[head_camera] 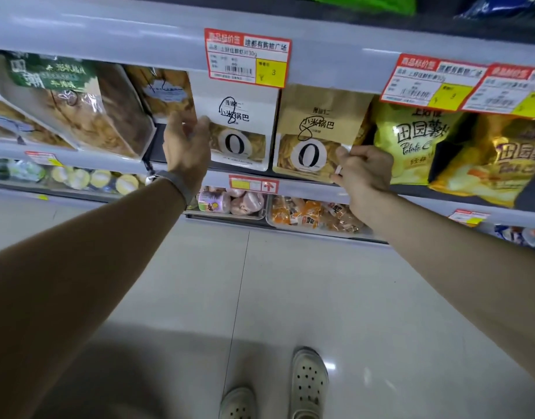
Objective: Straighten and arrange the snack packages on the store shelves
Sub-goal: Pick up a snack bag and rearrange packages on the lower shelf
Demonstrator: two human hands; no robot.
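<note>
Head view: both arms reach to the mid shelf [220, 176]. L hand [186, 143] has a spread grip, fingers loose at the left edge of the white pkg [245, 116]; looks like it touches, can't be sure. R hand [364, 170] has a curled grip, pinching the lower right corner of the tan pkg [314, 128]. Both pkgs stand upright, side by side, at the shelf front under a price tag [248, 57].

Risks, as I judge them: the tan pkg sits right at the lip, so a tug on one corner could twist it or tip it off to the floor. The yellow chip bag [411, 140] presses close on its right, and shoving the tan pkg sideways could crumple it or knock it askew. The big green-label bag [78, 104] leans hard, w/ a dark gap btwn it and the white pkg; a nudge from the L hand may send it sliding further.

Containers: on the lower shelf, one clear tray [261, 213] holds pinkish wrapped snacks, and the next tray [269, 217] holds orange-wrapped pieces, loosely heaped.
</note>
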